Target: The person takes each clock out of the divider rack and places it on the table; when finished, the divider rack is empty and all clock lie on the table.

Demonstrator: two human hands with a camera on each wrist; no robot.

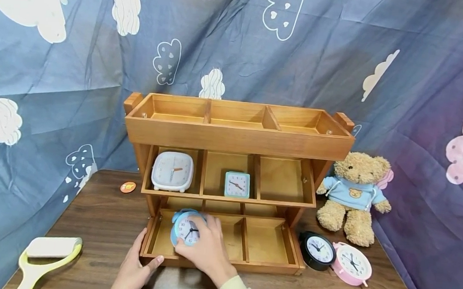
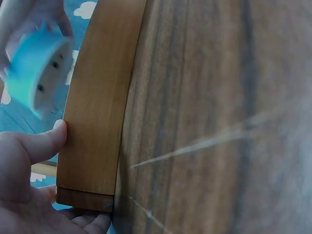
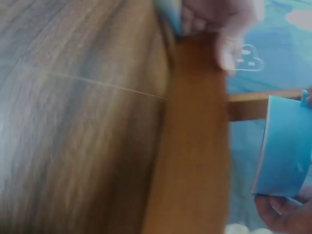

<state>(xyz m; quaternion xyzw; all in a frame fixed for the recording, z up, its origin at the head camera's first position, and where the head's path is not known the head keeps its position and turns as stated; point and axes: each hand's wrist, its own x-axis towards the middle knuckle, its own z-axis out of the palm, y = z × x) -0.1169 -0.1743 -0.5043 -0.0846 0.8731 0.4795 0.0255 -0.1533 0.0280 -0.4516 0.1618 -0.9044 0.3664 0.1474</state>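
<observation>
My right hand grips a round blue alarm clock from its right side, over the bottom left compartment of a three-tier wooden shelf. In the right wrist view the blue clock shows its curved side, fingers at its lower edge. My left hand holds the shelf's front left corner, thumb on the front board and fingers round the side; the left wrist view shows this grip on the wooden board. A white square clock and a small teal square clock stand on the middle tier.
Right of the shelf, a black alarm clock and a pink one lie on the dark wooden table. A teddy bear sits behind them. A lint roller lies at left, near an orange round sticker.
</observation>
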